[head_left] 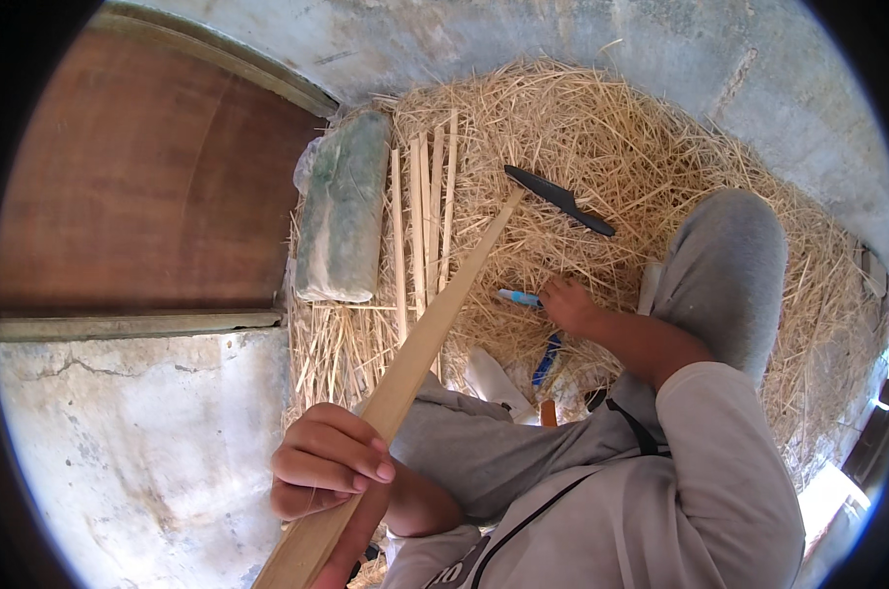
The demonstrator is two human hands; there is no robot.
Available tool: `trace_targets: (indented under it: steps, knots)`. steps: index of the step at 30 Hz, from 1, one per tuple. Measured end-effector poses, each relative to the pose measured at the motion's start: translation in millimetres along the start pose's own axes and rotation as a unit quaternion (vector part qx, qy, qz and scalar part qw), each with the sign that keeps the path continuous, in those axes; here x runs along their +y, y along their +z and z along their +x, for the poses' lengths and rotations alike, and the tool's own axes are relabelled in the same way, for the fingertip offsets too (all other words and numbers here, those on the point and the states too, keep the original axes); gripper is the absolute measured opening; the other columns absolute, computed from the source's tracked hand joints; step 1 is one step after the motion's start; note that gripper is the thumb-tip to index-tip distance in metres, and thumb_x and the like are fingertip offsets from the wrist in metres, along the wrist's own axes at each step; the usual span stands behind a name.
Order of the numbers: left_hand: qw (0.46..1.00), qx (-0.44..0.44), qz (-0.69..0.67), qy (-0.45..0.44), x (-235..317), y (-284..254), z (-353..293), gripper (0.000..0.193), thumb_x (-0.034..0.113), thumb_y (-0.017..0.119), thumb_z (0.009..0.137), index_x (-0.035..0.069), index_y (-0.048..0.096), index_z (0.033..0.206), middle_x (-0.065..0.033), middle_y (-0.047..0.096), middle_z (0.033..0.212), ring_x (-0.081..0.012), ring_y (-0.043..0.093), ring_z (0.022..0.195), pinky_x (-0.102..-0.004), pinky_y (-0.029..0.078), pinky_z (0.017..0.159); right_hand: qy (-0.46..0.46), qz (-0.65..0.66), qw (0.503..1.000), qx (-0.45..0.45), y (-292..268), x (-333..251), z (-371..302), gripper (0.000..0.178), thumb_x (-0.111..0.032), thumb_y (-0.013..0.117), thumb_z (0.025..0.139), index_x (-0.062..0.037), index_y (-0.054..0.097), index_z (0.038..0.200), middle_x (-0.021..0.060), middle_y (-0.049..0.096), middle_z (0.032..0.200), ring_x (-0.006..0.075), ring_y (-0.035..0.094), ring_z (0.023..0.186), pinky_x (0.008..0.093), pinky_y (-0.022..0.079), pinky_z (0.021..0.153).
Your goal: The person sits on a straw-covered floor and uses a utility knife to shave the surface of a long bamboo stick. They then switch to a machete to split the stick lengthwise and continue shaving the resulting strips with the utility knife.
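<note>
A long, pale wooden slat (405,381) slants across the view, its narrow far end over the straw. My left hand (332,461) is closed around its near part, fingers wrapped over the wood. Low over the straw, my right hand (570,304) has its fingers curled at the end of a light-blue and white pen-like marker (519,296) and appears to grip it. Beyond that hand lies a black, knife-shaped thing (562,200), next to the slat's far tip. A dark-blue object (546,359) of unclear kind rests nearer me.
Several thin wooden strips (424,211) lie side by side on the straw (601,128), next to a green plastic-wrapped block (344,211). A brown wooden panel (150,167) stands at the left. Worn plastered walls (660,54) border the straw. My bent knee (734,255) is at the right.
</note>
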State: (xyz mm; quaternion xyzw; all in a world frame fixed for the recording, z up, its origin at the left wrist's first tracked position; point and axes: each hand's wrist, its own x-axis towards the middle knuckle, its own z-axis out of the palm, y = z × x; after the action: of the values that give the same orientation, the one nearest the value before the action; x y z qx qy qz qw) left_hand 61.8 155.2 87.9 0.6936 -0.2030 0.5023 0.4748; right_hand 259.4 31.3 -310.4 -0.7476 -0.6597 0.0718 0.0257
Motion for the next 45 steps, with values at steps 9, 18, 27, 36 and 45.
trace_targets:
  steps: [9,18,27,36,45]
  knots:
    - [0.993,-0.053,-0.088,-0.056,8,24,1,0.038,0.03,0.071,0.094,0.007,0.042,0.084,-0.0058,0.05,0.052,-0.0194,0.057,0.042,-0.0348,0.051,0.039,0.051,0.002,0.983,-0.178,-21,-7,17,0.04,-0.025,0.074,0.088,-0.004,0.066,0.12,0.0133,0.066,0.116,0.0285,0.053,0.123,0.0496,0.04,0.104]
    - [0.987,0.138,0.023,-0.079,13,27,-1,0.076,0.087,0.059,0.077,0.015,0.038,0.088,0.0007,0.043,0.049,-0.0113,0.043,0.036,-0.0267,0.037,0.039,0.116,0.173,0.978,-0.029,-78,-15,27,0.026,-0.032,0.074,0.086,-0.0059,0.073,0.09,0.0146,0.069,0.095,0.0335,0.06,0.112,0.0541,0.041,0.098]
    - [0.995,-0.047,-0.001,-0.093,14,1,15,0.08,0.09,0.059,0.07,0.011,0.055,0.075,0.0012,0.053,0.055,-0.0125,0.058,0.044,-0.0269,0.05,0.052,0.121,0.554,0.799,0.202,-140,-5,49,0.017,-0.011,0.064,0.089,0.0007,0.06,0.077,0.0092,0.054,0.059,0.0173,0.051,0.05,0.0383,0.042,0.05]
    - [0.97,-0.165,-0.154,-0.089,4,11,12,0.052,0.043,0.071,0.091,0.002,0.059,0.062,-0.0048,0.053,0.053,-0.0169,0.052,0.04,-0.0296,0.045,0.043,0.144,0.555,0.789,0.221,-187,0,29,0.013,-0.008,0.058,0.094,-0.0039,0.057,0.106,0.0057,0.054,0.071,0.0134,0.053,0.06,0.0344,0.043,0.057]
    - [0.973,-0.177,-0.113,-0.098,11,14,4,0.044,0.03,0.066,0.1,0.004,0.058,0.066,-0.0021,0.052,0.054,-0.0139,0.049,0.04,-0.0279,0.043,0.042,0.183,0.711,0.669,0.119,-210,-51,-7,0.01,-0.013,0.057,0.097,-0.0044,0.056,0.103,0.0012,0.05,0.072,0.0097,0.046,0.062,0.0314,0.04,0.057]
